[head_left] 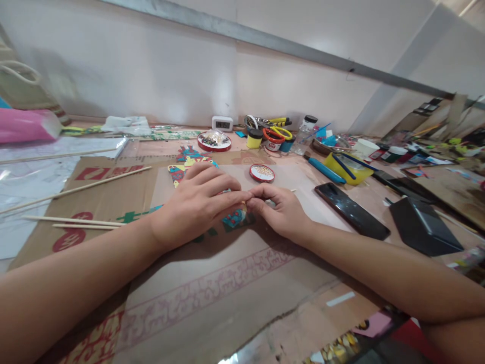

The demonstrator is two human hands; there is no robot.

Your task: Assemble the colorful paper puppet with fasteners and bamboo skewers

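Both hands meet at the middle of the desk (235, 313): the left hand (197, 205) lies palm down, fingers stretched flat and pressing on a painted cutout figure (235, 219), while the right hand (278, 210) curls its fingers in, the tips pinched against the left forefinger at the figure's edge; whether something small sits in that pinch I cannot tell. The cutout, coloured in blue, red and yellow, shows partly under the left palm and partly beyond its knuckles, lying on a pale sheet (291, 179) over brown cardboard (109, 194). Just beyond the right hand's knuckles stands a red-rimmed lid (261, 173) holding small golden bits. To the right of the right hand a black phone (350, 210) lies flat, and further right a black box (423, 225). To the left of the left hand thin wooden sticks (71, 221) rest on the cardboard. Further off, toward the wall, sit a second red-rimmed dish (214, 142), a small white clock (222, 123), a yellow paint jar (254, 138), scissors (278, 132) with orange and yellow handles, and a yellow bowl (346, 168) with blue tools across it.
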